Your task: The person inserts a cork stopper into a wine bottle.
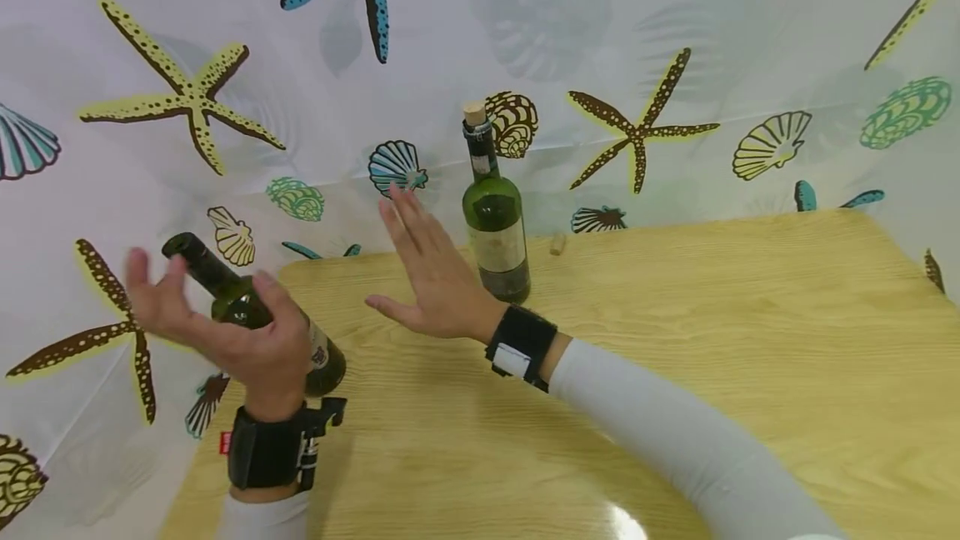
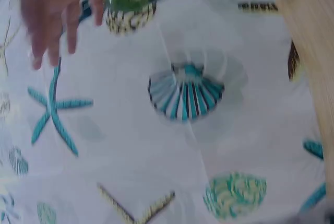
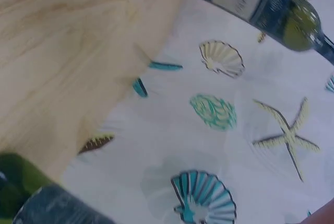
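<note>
Corked bottle (image 1: 491, 202) upright on surface (image 1: 675, 340); loose cork (image 1: 557, 245) just right of it, second bottle (image 1: 242, 305) well left. Right hand (image 1: 438, 286) beside it, fingers straight; left hand (image 1: 243, 344) farther left, fingers apart; neither grips. Judged: hands between steps; further handling calls for curling fingers round a neck.

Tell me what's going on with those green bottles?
A person has both hands near two wine bottles on a wooden table. The left hand, fingers spread, is in front of the left wine bottle; I can't tell if they touch. The right hand is held out flat, gripping nothing, near the corked wine bottle. That one stands upright with a cork at its top. A small cork-like piece lies on the table to its right.
</note>
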The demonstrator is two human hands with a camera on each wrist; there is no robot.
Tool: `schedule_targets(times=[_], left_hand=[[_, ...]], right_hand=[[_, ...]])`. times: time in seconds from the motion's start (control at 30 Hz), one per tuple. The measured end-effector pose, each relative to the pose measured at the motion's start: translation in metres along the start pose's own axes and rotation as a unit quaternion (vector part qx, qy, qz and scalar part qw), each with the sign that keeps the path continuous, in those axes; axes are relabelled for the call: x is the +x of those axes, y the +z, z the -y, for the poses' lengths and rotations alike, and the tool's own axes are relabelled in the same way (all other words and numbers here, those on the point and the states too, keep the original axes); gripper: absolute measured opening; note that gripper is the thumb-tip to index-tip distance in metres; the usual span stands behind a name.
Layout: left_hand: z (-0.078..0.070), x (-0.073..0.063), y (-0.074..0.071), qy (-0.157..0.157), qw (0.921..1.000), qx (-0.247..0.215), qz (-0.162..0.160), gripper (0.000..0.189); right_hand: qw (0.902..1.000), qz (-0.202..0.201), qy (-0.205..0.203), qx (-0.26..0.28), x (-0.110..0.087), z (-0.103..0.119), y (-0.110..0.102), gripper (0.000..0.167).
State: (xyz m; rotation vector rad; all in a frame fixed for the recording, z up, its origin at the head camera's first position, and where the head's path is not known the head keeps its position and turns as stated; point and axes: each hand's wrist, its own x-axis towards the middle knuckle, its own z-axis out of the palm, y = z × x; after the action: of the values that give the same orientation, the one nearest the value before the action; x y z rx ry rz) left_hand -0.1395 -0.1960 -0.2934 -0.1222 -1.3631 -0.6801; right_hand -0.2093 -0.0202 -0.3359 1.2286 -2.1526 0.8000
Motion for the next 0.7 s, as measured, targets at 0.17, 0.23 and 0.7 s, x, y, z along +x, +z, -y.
schedule_targets(times=[0.17,0.23,0.7], left_hand=[[0.035,0.000,-0.033,-0.142,0.9873,0.052,0.050,0.080],[0.047,-0.009,-0.041,-0.217,0.9713,0.042,0.089,0.085],[0.045,-0.039,-0.039,-0.343,0.8902,0.051,0.295,0.051]], right_hand=[[0.9875,0.118,0.053,0.091,0.021,0.011,0.026,0.112],[0.9765,0.149,0.074,0.137,0.027,0.016,0.038,0.112],[0.9577,0.203,0.063,0.194,0.031,0.033,0.064,0.097]])
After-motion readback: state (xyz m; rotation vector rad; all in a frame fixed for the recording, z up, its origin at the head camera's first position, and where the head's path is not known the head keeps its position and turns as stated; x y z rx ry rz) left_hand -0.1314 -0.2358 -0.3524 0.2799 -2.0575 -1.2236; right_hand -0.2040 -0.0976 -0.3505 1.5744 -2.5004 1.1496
